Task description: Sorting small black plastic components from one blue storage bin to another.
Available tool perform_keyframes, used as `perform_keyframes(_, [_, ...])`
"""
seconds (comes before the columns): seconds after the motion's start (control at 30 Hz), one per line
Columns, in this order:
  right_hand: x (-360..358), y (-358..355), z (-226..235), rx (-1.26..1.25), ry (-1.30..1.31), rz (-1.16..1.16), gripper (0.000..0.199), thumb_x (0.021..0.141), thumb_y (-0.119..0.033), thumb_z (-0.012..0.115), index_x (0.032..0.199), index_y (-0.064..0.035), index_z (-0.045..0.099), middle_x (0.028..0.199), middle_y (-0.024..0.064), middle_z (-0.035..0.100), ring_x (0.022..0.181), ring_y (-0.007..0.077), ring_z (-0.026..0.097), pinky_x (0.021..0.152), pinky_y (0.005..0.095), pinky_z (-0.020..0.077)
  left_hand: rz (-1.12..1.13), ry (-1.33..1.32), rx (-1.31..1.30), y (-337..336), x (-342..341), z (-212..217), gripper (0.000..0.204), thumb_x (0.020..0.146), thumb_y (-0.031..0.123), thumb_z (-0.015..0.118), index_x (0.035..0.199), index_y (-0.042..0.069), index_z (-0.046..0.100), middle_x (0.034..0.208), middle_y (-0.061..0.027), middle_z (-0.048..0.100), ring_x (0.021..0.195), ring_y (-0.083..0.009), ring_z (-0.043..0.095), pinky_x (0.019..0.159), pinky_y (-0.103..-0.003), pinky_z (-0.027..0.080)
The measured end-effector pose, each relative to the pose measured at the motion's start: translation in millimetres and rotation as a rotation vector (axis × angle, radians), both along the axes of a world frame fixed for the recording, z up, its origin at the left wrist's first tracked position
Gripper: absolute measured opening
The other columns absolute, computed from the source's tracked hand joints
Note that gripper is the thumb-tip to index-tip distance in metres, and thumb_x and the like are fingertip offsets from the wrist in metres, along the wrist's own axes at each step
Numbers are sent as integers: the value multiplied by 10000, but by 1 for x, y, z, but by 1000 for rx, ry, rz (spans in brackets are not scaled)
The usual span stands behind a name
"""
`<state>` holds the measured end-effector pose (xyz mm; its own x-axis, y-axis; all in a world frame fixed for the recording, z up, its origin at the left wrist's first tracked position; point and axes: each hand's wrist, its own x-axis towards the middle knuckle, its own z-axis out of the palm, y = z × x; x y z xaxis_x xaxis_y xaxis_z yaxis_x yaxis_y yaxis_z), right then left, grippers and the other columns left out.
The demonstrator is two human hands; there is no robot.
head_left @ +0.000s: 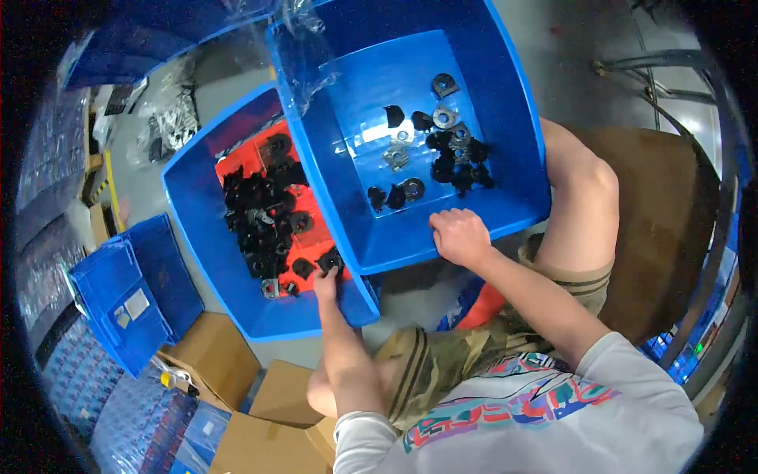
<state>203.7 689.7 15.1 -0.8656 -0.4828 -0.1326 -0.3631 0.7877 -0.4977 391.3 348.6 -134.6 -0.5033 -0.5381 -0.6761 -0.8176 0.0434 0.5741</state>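
Observation:
My left hand [325, 286] reaches into the left blue bin [276, 320], its fingers closed on a small black plastic part [330, 261] near that bin's front right corner. Under it, a red-orange surface [314, 225] carries a heap of similar black parts [260, 217], with a few metallic grey pieces among them. My right hand [461, 235] is curled closed over the near edge of the right blue bin [395, 249]; what its fingers hold, if anything, is hidden. Inside that bin lie several scattered black and grey ring-shaped parts [446, 118] and a tighter black cluster [458, 162].
Clear plastic film [304, 63] hangs over the bins' shared edge. Cardboard boxes [209, 355] and a blue folded crate [134, 292] stand at left. A brown board [659, 245] is right of my knee. Wrapped stacks [59, 379] line the far left.

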Motion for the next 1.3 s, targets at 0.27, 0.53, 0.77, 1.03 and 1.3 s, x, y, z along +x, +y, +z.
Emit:
perform_keyframes(0.27, [1,18,-6,53,12,-17,41,687,-118,574,704,-110,538,670,55,566,669,231,571,599,368,444,241,-39,-59,63,-42,-17,202,728,16,657,836,32,488,752,-96,585,640,-189,578,582,-314,487])
perform_keyframes(0.53, [3,1,-2,-22,25,-6,47,698,-144,563,692,-102,543,668,74,584,660,247,579,602,376,452,505,194,326,52,-13,-34,29,834,76,536,834,61,561,806,-71,594,730,-180,581,658,-307,496])
perform_keyframes(0.77, [5,5,-4,16,17,-28,54,687,-130,580,714,-110,537,676,62,574,679,235,578,603,372,451,483,292,286,68,-26,-14,75,831,116,561,820,45,583,838,-54,609,729,-175,576,712,-305,484])
perform_keyframes(1.03, [5,8,-10,-20,68,-34,44,683,-150,539,670,-108,535,631,70,575,626,241,585,554,373,451,671,586,-284,77,-69,112,234,771,39,630,968,1,509,935,-118,595,801,-216,569,722,-331,502])
perform_keyframes(1.3, [5,-1,-11,-64,62,-16,58,673,-151,541,660,-95,543,650,79,582,639,254,586,570,392,463,-82,567,-115,174,-185,195,346,753,73,672,1078,27,563,1022,-96,592,861,-178,570,782,-289,465])
